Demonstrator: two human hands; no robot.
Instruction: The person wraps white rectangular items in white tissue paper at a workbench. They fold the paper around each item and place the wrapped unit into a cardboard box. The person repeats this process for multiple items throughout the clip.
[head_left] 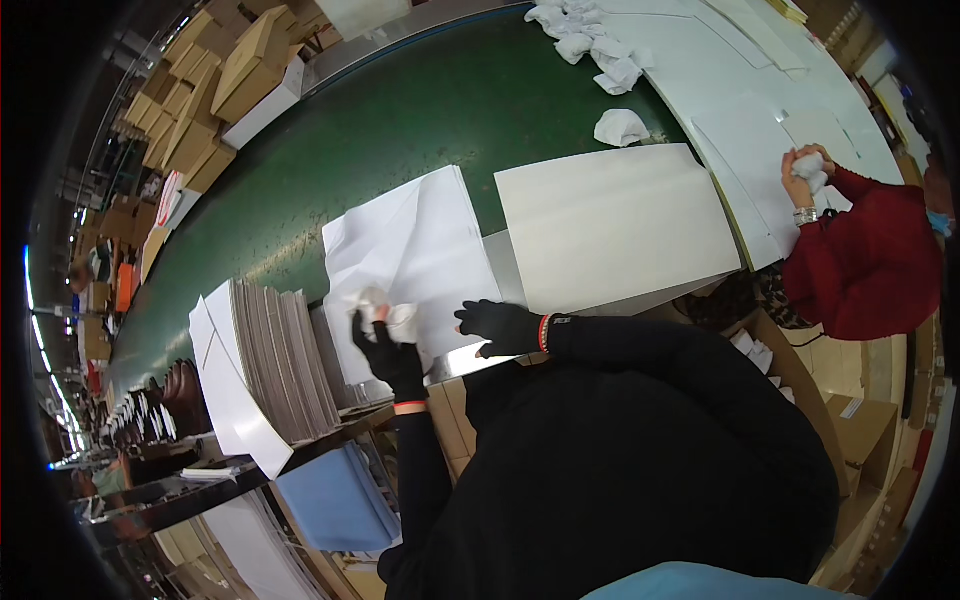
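A stack of thin white sheets point(400, 230), creased on top, lies in front of me on the green work surface. At its near edge my left hand point(390, 355), in a black glove with bare fingertips showing, is closed on a crumpled white paper bundle point(385, 312). Motion smears the bundle, and whatever it may contain is hidden. My right hand point(500, 327), also gloved in black, rests at the near right corner of the sheets with its fingers stretched out and nothing in them. Off to its right lies a large cream sheet point(615, 225).
A tall pile of grey-brown board sheets point(285, 360) stands at left. Several crumpled white paper bundles point(620, 127) lie at the far right. There, a co-worker in a red sleeve point(855, 270) holds another at a white table point(745, 130). Cardboard boxes point(255, 70) stand far left.
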